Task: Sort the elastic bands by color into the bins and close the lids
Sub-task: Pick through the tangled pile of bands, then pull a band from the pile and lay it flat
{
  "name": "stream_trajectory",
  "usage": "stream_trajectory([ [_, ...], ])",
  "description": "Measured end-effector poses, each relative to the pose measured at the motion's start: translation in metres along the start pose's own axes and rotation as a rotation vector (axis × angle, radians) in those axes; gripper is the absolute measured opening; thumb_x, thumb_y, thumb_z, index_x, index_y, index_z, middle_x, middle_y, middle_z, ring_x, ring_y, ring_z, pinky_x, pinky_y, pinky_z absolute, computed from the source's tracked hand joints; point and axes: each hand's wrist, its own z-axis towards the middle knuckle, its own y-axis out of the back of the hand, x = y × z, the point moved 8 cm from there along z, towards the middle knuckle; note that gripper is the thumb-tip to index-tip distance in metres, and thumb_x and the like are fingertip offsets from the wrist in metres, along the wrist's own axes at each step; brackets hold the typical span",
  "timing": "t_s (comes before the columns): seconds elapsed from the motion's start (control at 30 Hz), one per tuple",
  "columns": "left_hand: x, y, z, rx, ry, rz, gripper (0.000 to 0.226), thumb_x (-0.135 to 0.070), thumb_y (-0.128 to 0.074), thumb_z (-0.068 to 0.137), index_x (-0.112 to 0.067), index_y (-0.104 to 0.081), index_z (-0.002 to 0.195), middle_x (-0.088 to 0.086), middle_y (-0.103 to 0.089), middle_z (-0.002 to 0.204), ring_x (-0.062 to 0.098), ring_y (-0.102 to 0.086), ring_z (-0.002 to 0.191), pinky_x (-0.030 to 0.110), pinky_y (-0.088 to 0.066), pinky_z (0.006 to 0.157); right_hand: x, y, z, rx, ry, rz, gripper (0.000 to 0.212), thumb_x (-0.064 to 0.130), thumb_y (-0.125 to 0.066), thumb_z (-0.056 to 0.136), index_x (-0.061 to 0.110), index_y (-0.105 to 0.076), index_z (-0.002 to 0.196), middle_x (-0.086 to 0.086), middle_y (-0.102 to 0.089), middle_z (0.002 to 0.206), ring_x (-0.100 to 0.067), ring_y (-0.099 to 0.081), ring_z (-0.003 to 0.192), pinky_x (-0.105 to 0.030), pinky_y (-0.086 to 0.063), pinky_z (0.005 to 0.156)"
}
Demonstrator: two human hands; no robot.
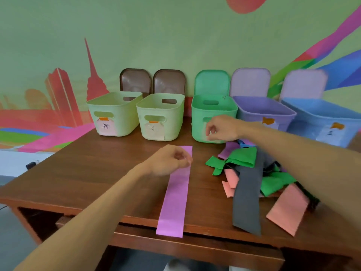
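A long purple band (pixel 174 194) lies flat on the table, its near end hanging over the front edge. My left hand (pixel 170 160) pinches its far end, fingers closed on the band. Above the table, in front of the green bin (pixel 213 108), hovers my right hand (pixel 220 128), fingers curled and holding nothing I can see. To the right lies a pile of bands: green (pixel 240 158), grey (pixel 248 200), salmon (pixel 287 210). Two pale yellow-green bins (pixel 115 114) (pixel 160 116), a purple bin (pixel 263 112) and a blue bin (pixel 322 122) stand open in a row.
Lids lean against the wall behind the bins: two brown (pixel 134 81), one green (pixel 212 83), two lilac (pixel 250 82). The wooden table (pixel 82 169) has its front edge close to me. The left half of the tabletop holds nothing.
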Motion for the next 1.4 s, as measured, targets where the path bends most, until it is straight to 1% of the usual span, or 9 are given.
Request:
stream_trajectory([
  [0.23,-0.032,-0.022,0.015,-0.007,-0.060,0.046,0.018,-0.026,-0.059,0.091,-0.021,-0.068,0.106,-0.007,-0.067,0.110,0.006,-0.060,0.102,0.021,-0.043,0.092,-0.032,0.020,-0.067,0.052,-0.075,0.053,0.020,0.031,-0.061,0.091,0.014,-0.070,0.096,0.005,-0.065,0.090,-0.011,-0.059,0.086,-0.022,-0.040,0.074],
  [0.4,-0.041,-0.034,0.041,-0.031,-0.033,0.155,0.019,-0.029,-0.055,0.092,-0.023,-0.067,0.107,-0.010,-0.066,0.099,0.006,-0.060,0.093,0.022,-0.042,0.088,-0.053,-0.003,-0.089,0.081,-0.067,0.100,0.026,0.037,-0.063,0.089,0.016,-0.069,0.102,0.003,-0.067,0.095,-0.004,-0.056,0.081,-0.015,-0.039,0.070],
  [0.53,-0.032,-0.029,0.061,-0.122,0.072,0.210,0.027,-0.022,-0.049,0.094,-0.012,-0.067,0.110,0.003,-0.068,0.108,0.017,-0.062,0.098,0.025,-0.047,0.086,-0.064,-0.013,-0.089,0.096,-0.028,0.108,0.030,0.041,-0.060,0.090,0.016,-0.068,0.104,0.007,-0.061,0.092,0.004,-0.049,0.069,-0.004,-0.034,0.060],
  [0.63,-0.019,-0.034,0.075,-0.151,0.146,0.259,0.028,-0.021,-0.048,0.093,-0.009,-0.069,0.108,0.007,-0.068,0.114,0.022,-0.062,0.105,0.028,-0.046,0.090,-0.064,-0.014,-0.085,0.075,0.002,0.131,0.030,0.040,-0.056,0.093,0.015,-0.069,0.103,0.003,-0.066,0.096,-0.002,-0.053,0.073,-0.008,-0.036,0.063],
  [0.73,-0.009,-0.047,0.088,-0.128,0.209,0.327,0.033,-0.028,-0.054,0.092,0.001,-0.069,0.098,0.016,-0.069,0.104,0.028,-0.062,0.098,0.032,-0.047,0.083,-0.065,-0.022,-0.080,0.101,-0.005,0.130,0.030,0.040,-0.056,0.093,0.014,-0.069,0.099,0.000,-0.069,0.100,-0.015,-0.060,0.089,-0.027,-0.044,0.080],
  [0.87,-0.010,-0.056,0.102,-0.105,0.210,0.341,0.032,-0.028,-0.069,0.082,0.003,-0.068,0.092,0.018,-0.069,0.097,0.030,-0.063,0.094,0.035,-0.049,0.078,-0.071,-0.031,-0.079,0.110,-0.012,0.174,0.028,0.041,-0.057,0.092,0.016,-0.068,0.093,0.004,-0.065,0.090,-0.012,-0.057,0.084,-0.026,-0.041,0.076],
  [1.1,-0.027,-0.040,0.104,-0.188,0.133,0.179,0.007,-0.013,-0.069,0.081,-0.011,-0.066,0.087,0.007,-0.069,0.096,0.015,-0.059,0.082,0.025,-0.047,0.073,-0.077,-0.027,-0.082,0.077,-0.007,0.228,0.022,0.034,-0.061,0.091,0.015,-0.070,0.098,0.001,-0.070,0.100,-0.007,-0.057,0.080,-0.019,-0.041,0.074],
  [1.23,-0.063,-0.012,0.096,-0.194,0.032,0.018,0.010,-0.012,-0.070,0.083,-0.013,-0.061,0.081,0.000,-0.065,0.074,0.007,-0.055,0.054,0.018,-0.044,0.050,-0.075,0.000,-0.083,-0.096,-0.028,0.349,0.014,0.025,-0.066,0.088,0.014,-0.071,0.096,0.002,-0.067,0.090,0.005,-0.051,0.062,-0.005,-0.036,0.059],
  [1.4,-0.109,0.011,0.088,-0.215,-0.065,-0.131,0.011,-0.013,-0.072,0.082,-0.010,-0.062,0.088,0.001,-0.060,0.072,0.010,-0.055,0.058,0.017,-0.050,0.049,-0.068,0.027,-0.078,-0.244,-0.085,0.491,0.028,0.028,-0.068,0.086,0.016,-0.065,0.111,0.008,-0.063,0.097,0.005,-0.053,0.077,-0.007,-0.037,0.067],
])
